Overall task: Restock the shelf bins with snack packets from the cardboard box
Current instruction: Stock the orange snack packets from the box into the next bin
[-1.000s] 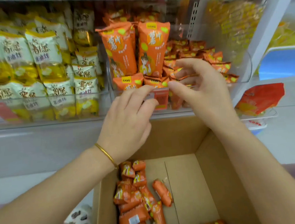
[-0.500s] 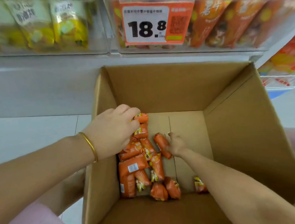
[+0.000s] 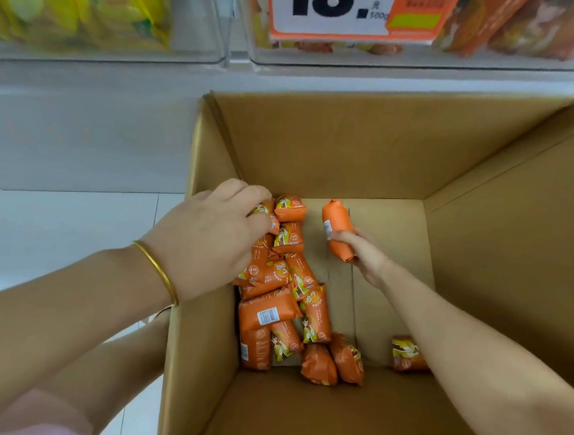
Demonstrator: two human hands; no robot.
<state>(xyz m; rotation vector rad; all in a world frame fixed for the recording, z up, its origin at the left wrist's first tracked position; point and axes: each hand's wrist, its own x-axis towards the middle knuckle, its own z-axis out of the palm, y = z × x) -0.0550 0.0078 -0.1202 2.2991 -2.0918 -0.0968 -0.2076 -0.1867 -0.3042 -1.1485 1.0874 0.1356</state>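
Matt cardboard box [image 3: 359, 150] (glossy packets [image 3: 269, 316])

orange snack packets [image 3: 279, 307], brown cardboard box [image 3: 358, 143]

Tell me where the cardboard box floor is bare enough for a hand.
Bare: the far right corner of the cardboard box, between the right hand, holding one packet, and the right wall; also the middle strip between the packet pile and the right forearm. Crowded: along the left wall, where the left hand grips into the pile.
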